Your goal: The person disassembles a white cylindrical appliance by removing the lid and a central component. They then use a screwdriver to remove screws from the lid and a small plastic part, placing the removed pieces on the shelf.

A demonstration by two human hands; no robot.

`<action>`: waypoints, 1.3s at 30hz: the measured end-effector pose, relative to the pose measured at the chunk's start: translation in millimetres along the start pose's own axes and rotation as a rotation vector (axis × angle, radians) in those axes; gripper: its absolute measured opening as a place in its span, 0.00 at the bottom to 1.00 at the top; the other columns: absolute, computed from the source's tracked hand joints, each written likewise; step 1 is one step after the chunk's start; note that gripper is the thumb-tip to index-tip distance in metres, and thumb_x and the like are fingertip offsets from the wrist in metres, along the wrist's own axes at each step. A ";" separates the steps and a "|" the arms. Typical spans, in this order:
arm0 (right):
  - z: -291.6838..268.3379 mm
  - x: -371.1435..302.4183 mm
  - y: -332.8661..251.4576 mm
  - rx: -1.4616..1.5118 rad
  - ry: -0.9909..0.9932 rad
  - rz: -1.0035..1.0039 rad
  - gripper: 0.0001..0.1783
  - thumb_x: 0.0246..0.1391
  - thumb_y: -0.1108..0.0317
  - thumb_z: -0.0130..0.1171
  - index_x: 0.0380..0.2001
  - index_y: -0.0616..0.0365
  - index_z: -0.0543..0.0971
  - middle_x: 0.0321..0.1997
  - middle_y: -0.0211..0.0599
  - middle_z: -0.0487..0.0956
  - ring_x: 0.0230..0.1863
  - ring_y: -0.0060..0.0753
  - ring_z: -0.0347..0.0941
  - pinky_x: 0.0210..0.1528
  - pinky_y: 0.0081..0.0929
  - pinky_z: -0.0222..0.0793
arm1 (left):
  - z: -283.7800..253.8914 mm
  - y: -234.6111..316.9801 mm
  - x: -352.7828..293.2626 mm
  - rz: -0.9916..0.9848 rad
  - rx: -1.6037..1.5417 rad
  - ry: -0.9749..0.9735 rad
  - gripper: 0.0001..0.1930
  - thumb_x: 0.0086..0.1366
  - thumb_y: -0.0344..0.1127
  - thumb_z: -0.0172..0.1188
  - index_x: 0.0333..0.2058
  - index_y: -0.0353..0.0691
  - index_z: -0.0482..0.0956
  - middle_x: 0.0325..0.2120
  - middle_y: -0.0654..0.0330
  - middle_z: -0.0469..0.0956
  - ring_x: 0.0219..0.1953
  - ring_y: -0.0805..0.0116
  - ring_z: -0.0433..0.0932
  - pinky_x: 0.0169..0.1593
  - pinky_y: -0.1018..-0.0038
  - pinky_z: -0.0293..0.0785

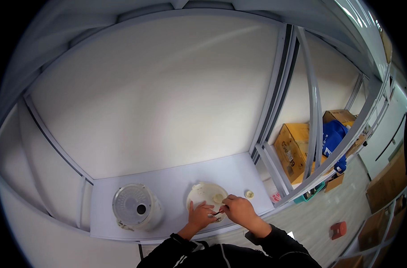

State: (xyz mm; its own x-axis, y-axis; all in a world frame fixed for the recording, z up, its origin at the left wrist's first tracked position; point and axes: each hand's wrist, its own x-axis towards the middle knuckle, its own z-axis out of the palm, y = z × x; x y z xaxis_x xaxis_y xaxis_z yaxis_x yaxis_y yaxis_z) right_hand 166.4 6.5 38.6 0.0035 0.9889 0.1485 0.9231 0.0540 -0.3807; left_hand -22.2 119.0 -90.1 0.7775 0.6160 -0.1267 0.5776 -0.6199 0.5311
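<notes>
A round off-white dish-shaped part [195, 194] lies on the pale tabletop in front of me, with a smaller round cream piece [218, 198] inside it. My left hand [200, 216] rests over the near left rim of this part, thumb and fingers spread apart. From the right, my right hand [240, 211] is closed around a thin red-and-black object [218, 212], which points toward my left fingertips. It is too small to name. The part's near side is partly hidden by my hands.
A white bucket-like container [155, 210] with a clear ribbed lid stands on the left of the table. A small round cream piece [249, 194] lies at the right. Beyond the frame are a yellow carton [292, 152], a blue bag [334, 138] and a red bin [338, 230].
</notes>
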 end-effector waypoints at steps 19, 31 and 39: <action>-8.1 -11.4 -17.1 0.061 0.159 0.157 0.27 0.59 0.66 0.70 0.60 0.57 0.76 0.44 0.48 0.78 0.42 0.57 0.83 0.40 0.48 0.80 | 4.2 1.5 -0.7 -0.012 -0.021 0.037 0.16 0.60 0.55 0.72 0.44 0.60 0.93 0.64 0.73 0.81 0.78 0.57 0.62 0.78 0.32 0.27; -6.0 -7.3 -21.7 0.282 0.201 -0.031 0.32 0.58 0.68 0.72 0.66 0.50 0.76 0.53 0.47 0.82 0.47 0.56 0.83 0.48 0.45 0.81 | 4.6 13.5 -3.1 -0.034 0.003 0.034 0.14 0.66 0.52 0.69 0.46 0.58 0.92 0.65 0.74 0.79 0.78 0.56 0.61 0.78 0.32 0.31; -1.3 -8.0 -15.6 0.454 0.247 -0.017 0.37 0.60 0.74 0.70 0.72 0.54 0.71 0.55 0.50 0.82 0.50 0.60 0.82 0.52 0.44 0.80 | 15.4 10.5 -3.7 0.037 0.114 0.123 0.10 0.67 0.48 0.69 0.42 0.56 0.92 0.59 0.73 0.83 0.73 0.53 0.70 0.78 0.34 0.37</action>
State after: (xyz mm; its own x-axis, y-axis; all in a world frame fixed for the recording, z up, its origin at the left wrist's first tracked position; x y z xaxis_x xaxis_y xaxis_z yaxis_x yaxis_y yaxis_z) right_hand 152.5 -2.4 44.6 0.1315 0.9280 0.3486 0.6642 0.1785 -0.7260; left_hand -15.2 102.7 -96.9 0.7666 0.6421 -0.0016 0.5791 -0.6903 0.4337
